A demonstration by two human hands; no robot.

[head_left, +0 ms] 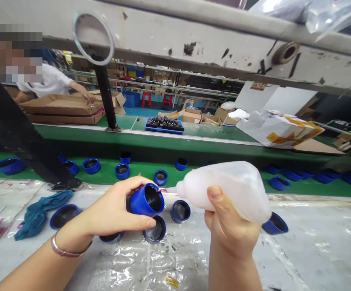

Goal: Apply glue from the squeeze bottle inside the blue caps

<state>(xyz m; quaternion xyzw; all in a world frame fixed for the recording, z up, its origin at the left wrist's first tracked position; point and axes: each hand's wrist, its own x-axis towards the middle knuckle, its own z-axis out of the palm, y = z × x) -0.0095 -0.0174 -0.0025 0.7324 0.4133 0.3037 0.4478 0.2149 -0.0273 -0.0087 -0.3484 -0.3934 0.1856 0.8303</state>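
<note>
My left hand (117,210) is wrapped round a blue cup-shaped part (142,204), black inside, tilted with its opening toward the right. In my right hand (234,220) lies a translucent white squeeze bottle (227,188), held sideways with its thin nozzle pointing left. The nozzle tip is at the part's rim, where a little red shows; whether it touches I cannot tell. Just below and beside stand similar blue parts, one under my left thumb (155,241) and another between the hands (180,211). One more blue part (275,223) sits right of my right hand.
A green conveyor belt (145,173) carries several blue parts behind the plastic-covered bench (193,258). A teal cloth (40,214) lies left. A dark post (26,133) and an overhead beam (163,36) frame the space. Across the belt, a person (52,81) reaches over a cardboard box (63,107).
</note>
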